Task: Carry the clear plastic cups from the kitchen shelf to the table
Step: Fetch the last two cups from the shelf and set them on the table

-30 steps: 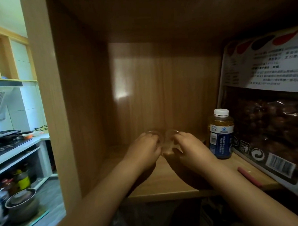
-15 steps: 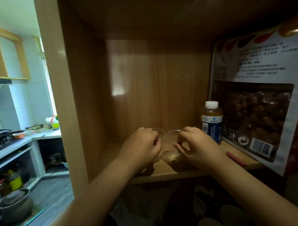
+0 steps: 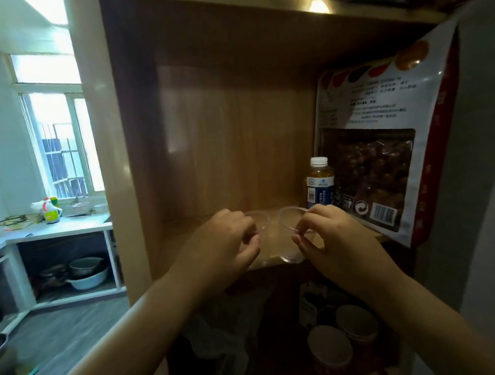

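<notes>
I am lifting the cups off the shelf (image 3: 275,261): my left hand (image 3: 226,245) pinches one cup (image 3: 261,219) by its rim, my right hand (image 3: 332,239) the other cup (image 3: 292,233), both at the shelf's front edge. Next I likely must draw them clear without squeezing and turn toward the table.

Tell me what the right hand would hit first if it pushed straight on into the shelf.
Likely the bottle: it stands just beyond the right hand, which pinches the right clear cup by its rim. Depth is unclear; it might pass left and reach the back panel.
</notes>
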`<move>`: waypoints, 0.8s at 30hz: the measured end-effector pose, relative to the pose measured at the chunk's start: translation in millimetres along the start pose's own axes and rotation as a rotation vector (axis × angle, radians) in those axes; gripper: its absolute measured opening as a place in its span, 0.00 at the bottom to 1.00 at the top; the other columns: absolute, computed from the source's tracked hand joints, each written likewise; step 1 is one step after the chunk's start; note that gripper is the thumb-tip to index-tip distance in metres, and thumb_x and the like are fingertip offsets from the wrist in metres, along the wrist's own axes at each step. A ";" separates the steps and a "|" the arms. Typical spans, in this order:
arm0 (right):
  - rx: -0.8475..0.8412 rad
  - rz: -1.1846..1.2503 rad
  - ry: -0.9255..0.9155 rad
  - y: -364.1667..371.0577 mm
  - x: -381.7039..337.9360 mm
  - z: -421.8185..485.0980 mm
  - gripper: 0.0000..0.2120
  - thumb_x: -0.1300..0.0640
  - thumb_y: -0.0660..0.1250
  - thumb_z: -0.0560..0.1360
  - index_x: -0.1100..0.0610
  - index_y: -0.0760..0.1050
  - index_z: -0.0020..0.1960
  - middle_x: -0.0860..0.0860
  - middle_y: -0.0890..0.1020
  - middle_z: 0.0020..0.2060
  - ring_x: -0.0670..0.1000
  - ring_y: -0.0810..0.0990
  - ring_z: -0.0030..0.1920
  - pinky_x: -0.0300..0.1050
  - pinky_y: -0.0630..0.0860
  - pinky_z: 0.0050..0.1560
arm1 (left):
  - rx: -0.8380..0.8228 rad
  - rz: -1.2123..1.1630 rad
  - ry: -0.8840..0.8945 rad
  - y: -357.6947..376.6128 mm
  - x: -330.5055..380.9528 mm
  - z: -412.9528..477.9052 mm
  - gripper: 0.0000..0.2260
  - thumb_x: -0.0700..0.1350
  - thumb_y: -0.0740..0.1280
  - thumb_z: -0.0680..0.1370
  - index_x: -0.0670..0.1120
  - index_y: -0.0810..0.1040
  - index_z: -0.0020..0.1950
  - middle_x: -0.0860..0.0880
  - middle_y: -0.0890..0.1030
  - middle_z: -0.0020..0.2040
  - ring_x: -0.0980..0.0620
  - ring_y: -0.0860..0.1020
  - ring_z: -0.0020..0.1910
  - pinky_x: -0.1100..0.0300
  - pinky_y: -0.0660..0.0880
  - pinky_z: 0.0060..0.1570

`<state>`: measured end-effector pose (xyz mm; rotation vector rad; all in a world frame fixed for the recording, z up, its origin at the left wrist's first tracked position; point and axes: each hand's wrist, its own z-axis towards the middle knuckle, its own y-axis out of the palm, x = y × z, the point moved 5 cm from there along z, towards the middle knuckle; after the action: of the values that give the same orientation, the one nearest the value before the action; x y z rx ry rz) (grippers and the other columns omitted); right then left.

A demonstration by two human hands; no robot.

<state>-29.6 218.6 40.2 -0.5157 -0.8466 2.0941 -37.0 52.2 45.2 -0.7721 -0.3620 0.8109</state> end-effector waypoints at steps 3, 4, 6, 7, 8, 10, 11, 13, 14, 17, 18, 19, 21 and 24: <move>0.016 -0.012 -0.028 0.7 -34.8 0.4 0.10 0.48 0.59 0.72 0.52 0.76 0.45 0.47 0.78 0.44 0.44 0.72 0.42 0.33 0.70 0.37 | 0.010 0.013 -0.031 -23.8 -4.6 -28.1 0.06 0.47 0.63 0.75 0.47 0.74 0.40 0.53 0.74 0.38 0.55 0.68 0.40 0.61 0.64 0.36; 0.027 -0.021 -0.044 2.6 -49.7 1.7 0.09 0.49 0.60 0.71 0.51 0.76 0.44 0.47 0.78 0.43 0.43 0.72 0.40 0.30 0.66 0.35 | 0.012 0.019 -0.054 -33.3 -7.4 -39.9 0.06 0.47 0.64 0.74 0.47 0.74 0.40 0.53 0.73 0.38 0.55 0.68 0.40 0.60 0.65 0.37; 0.045 0.007 -0.089 9.7 -83.5 6.8 0.04 0.51 0.63 0.71 0.50 0.75 0.41 0.44 0.77 0.41 0.43 0.71 0.39 0.28 0.62 0.34 | 0.028 0.046 -0.103 -56.5 -15.6 -66.9 0.05 0.47 0.64 0.74 0.48 0.74 0.39 0.54 0.73 0.37 0.55 0.69 0.40 0.59 0.67 0.38; 0.041 0.060 -0.113 15.6 -102.0 10.2 0.02 0.52 0.65 0.71 0.50 0.75 0.41 0.43 0.76 0.41 0.43 0.72 0.40 0.29 0.63 0.36 | 0.038 0.062 -0.128 -69.9 -20.3 -82.5 0.04 0.47 0.64 0.74 0.48 0.74 0.40 0.54 0.74 0.38 0.54 0.70 0.41 0.58 0.69 0.39; 0.032 0.123 -0.140 23.1 -121.3 14.4 0.01 0.53 0.66 0.71 0.50 0.75 0.41 0.42 0.74 0.41 0.44 0.72 0.42 0.30 0.65 0.38 | 0.046 0.085 -0.150 -84.4 -25.1 -99.3 0.03 0.46 0.64 0.74 0.48 0.75 0.41 0.53 0.76 0.39 0.52 0.72 0.42 0.56 0.71 0.40; 0.031 0.230 -0.178 39.1 -162.2 22.0 0.03 0.55 0.68 0.71 0.50 0.74 0.41 0.41 0.74 0.41 0.44 0.72 0.43 0.36 0.69 0.41 | 0.061 0.150 -0.182 -115.4 -34.7 -134.3 0.02 0.46 0.63 0.74 0.49 0.74 0.42 0.53 0.79 0.41 0.50 0.74 0.42 0.57 0.73 0.38; 0.024 0.282 -0.189 47.8 -184.0 25.5 0.03 0.55 0.68 0.71 0.51 0.74 0.40 0.42 0.76 0.40 0.45 0.73 0.43 0.40 0.71 0.41 | 0.057 0.181 -0.208 -131.4 -40.1 -152.9 0.02 0.46 0.63 0.74 0.50 0.74 0.41 0.53 0.79 0.40 0.50 0.73 0.40 0.57 0.73 0.37; 0.006 0.371 -0.232 65.6 -233.0 31.6 0.03 0.55 0.68 0.72 0.53 0.75 0.40 0.46 0.79 0.41 0.48 0.75 0.44 0.45 0.73 0.43 | 0.046 0.238 -0.291 -164.7 -53.1 -192.7 0.05 0.46 0.62 0.74 0.48 0.74 0.39 0.53 0.78 0.38 0.49 0.73 0.39 0.56 0.72 0.36; -0.006 0.405 -0.259 74.1 -259.4 34.2 0.03 0.55 0.68 0.72 0.54 0.76 0.40 0.47 0.79 0.41 0.48 0.75 0.45 0.46 0.74 0.44 | 0.048 0.266 -0.337 -182.4 -59.8 -213.7 0.06 0.47 0.61 0.74 0.47 0.74 0.38 0.52 0.78 0.38 0.49 0.72 0.39 0.55 0.72 0.36; -0.052 0.517 -0.357 95.0 -343.0 36.7 0.03 0.56 0.67 0.72 0.55 0.76 0.40 0.48 0.79 0.39 0.50 0.75 0.44 0.47 0.73 0.45 | 0.043 0.351 -0.473 -234.8 -76.1 -280.1 0.07 0.46 0.63 0.74 0.46 0.75 0.38 0.52 0.77 0.38 0.50 0.72 0.41 0.55 0.72 0.38; -0.061 0.553 -0.398 100.2 -370.5 35.9 0.04 0.56 0.67 0.72 0.55 0.76 0.40 0.48 0.78 0.39 0.50 0.74 0.43 0.47 0.73 0.45 | 0.040 0.378 -0.518 -251.4 -79.6 -302.6 0.07 0.47 0.62 0.74 0.46 0.75 0.38 0.52 0.78 0.39 0.50 0.72 0.42 0.55 0.72 0.39; -0.069 0.585 -0.439 104.2 -398.2 34.0 0.04 0.56 0.67 0.72 0.55 0.75 0.40 0.48 0.78 0.39 0.50 0.74 0.43 0.46 0.73 0.44 | 0.037 0.403 -0.569 -268.1 -81.8 -325.7 0.08 0.48 0.61 0.74 0.46 0.75 0.39 0.52 0.78 0.40 0.50 0.72 0.43 0.55 0.72 0.40; -0.091 0.651 -0.516 111.2 -453.9 27.3 0.03 0.57 0.67 0.73 0.55 0.76 0.41 0.48 0.78 0.39 0.50 0.74 0.43 0.47 0.74 0.44 | 0.030 0.457 -0.661 -301.2 -81.8 -372.6 0.09 0.49 0.60 0.74 0.46 0.76 0.40 0.51 0.78 0.41 0.50 0.72 0.44 0.53 0.72 0.41; -0.117 0.731 -0.625 119.6 -534.2 9.3 0.03 0.58 0.67 0.73 0.56 0.76 0.41 0.50 0.78 0.40 0.52 0.75 0.44 0.48 0.74 0.44 | 0.001 0.529 -0.772 -347.7 -72.7 -440.5 0.07 0.47 0.63 0.74 0.45 0.76 0.41 0.49 0.77 0.40 0.49 0.72 0.45 0.49 0.71 0.43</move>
<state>219.9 -266.9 -2.2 -0.2331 -1.2702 2.9696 341.6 -366.2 2.9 -0.5282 -0.8612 1.6097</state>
